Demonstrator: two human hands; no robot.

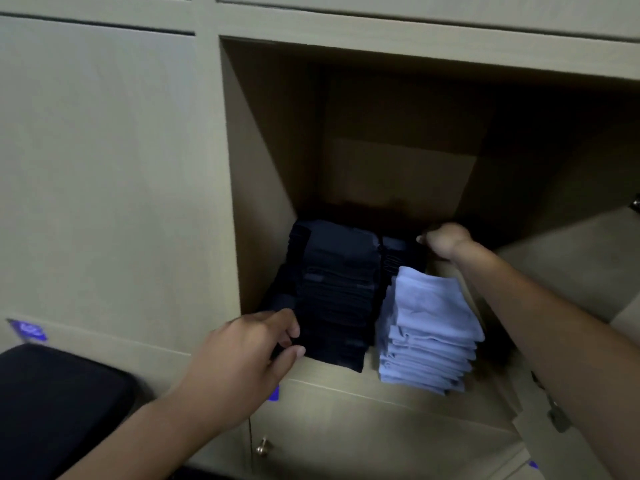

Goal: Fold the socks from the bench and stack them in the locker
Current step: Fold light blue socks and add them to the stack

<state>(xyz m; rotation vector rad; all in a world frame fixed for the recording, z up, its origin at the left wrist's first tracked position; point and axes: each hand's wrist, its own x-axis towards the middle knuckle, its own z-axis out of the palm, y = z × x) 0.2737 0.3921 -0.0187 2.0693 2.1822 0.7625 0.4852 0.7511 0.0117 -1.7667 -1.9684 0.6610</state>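
Now at the stacking step, by the look of it, folding done for these pieces. 2 piles inside the open locker (263, 188): dark socks (334, 299) on the left, tall and leaning toward the near edge; light blue socks (429, 327) just beside on the right, stepped and a little uneven. Left hand (242, 355) at the near left corner of the dark pile, thumb and fingers pinching its lower edge. Right hand (446, 240) reached to the far right, behind the blue pile, fingers curled on a smaller dark folded piece (403, 254); grip itself partly hidden. Bench (59, 403) at near left, dark and padded. Next, probably: square the dark pile, push it farther in, gently, since a tall pile may topple.
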